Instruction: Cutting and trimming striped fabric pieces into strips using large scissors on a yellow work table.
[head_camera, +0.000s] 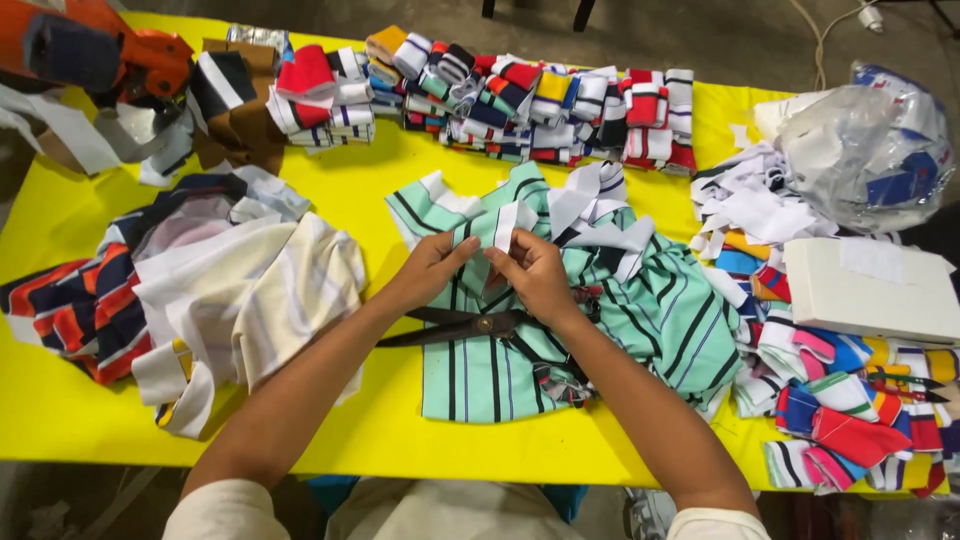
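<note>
Yellow table (370, 200); left hand (432, 268), right hand (535, 275), grips clamped on green striped cloth (490, 228).

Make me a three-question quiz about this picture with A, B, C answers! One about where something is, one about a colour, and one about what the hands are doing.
1. Where do the scissors lie?
A. on the green striped fabric, under the wrists
B. on the white box
C. on the floor

2. What colour is the table?
A. blue
B. yellow
C. grey

3. What are the left hand and right hand doing?
A. resting flat on the table, holding nothing
B. cutting with the scissors
C. pinching a small white fabric piece between their fingertips

Answers:
1. A, the dark blades lie across the green cloth just below both hands.
2. B, bright yellow shows all around the piles.
3. C, both sets of fingertips meet on the white piece, and the scissors lie untouched.
</note>
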